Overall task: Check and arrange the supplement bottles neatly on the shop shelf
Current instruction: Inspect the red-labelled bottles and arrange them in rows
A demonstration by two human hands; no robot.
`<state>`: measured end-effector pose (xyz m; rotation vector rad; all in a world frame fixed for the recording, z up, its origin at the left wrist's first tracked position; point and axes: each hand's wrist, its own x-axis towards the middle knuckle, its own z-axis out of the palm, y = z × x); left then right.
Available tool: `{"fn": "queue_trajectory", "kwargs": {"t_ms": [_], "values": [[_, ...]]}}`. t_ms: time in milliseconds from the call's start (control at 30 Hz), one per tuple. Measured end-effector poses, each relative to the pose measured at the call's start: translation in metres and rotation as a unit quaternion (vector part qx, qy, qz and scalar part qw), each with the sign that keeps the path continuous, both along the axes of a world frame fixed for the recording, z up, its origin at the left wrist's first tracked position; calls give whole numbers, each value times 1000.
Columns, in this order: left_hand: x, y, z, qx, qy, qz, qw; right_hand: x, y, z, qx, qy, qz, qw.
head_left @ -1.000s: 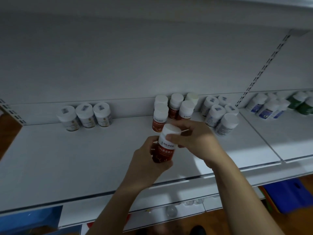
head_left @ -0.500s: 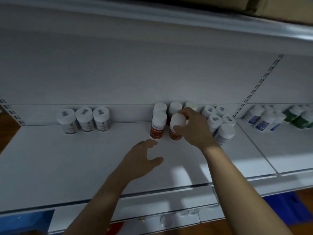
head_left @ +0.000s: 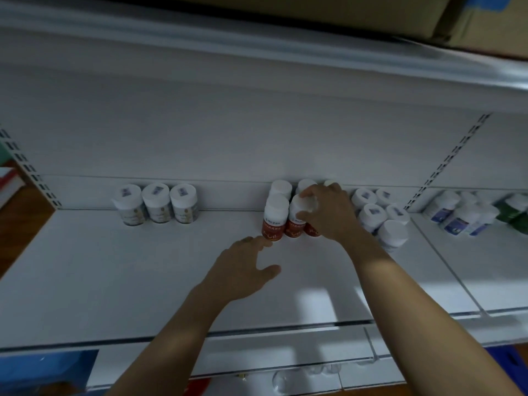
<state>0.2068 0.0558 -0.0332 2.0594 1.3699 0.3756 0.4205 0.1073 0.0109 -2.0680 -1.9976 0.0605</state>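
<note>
Several red-labelled supplement bottles with white caps stand in a cluster at the back middle of the white shelf (head_left: 114, 281). My right hand (head_left: 328, 212) grips the white cap of one red-labelled bottle (head_left: 295, 224) standing in the front row. Beside it on the left stands another red-labelled bottle (head_left: 275, 221). My left hand (head_left: 243, 270) hovers over the shelf in front of that bottle, fingers relaxed, fingertips close to its base. It holds nothing.
Three beige-labelled bottles (head_left: 157, 202) stand at the back left. White bottles (head_left: 383, 215) crowd right of my right hand. Blue-labelled bottles (head_left: 460, 215) and green bottles (head_left: 514, 210) fill the neighbouring bay. A cardboard box (head_left: 371, 15) lies on the shelf above.
The bottle I held in both hands now stands in the front row of red bottles. My left hand let go and lowered toward the shelf; my right hand stays on the cap.
</note>
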Motion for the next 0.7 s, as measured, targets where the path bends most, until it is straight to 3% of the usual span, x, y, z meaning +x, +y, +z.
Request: {"fn": "queue_trajectory", "kwargs": {"t_ms": [167, 367, 700], "values": [[4, 4, 7, 49, 40, 0, 998, 21, -7, 3, 57, 48, -5, 997], [14, 0, 13, 61, 22, -13, 998, 29, -9, -10, 6, 48, -45, 998], [19, -10, 13, 110, 57, -17, 992, 17, -16, -23, 35, 115, -114, 986]]}}
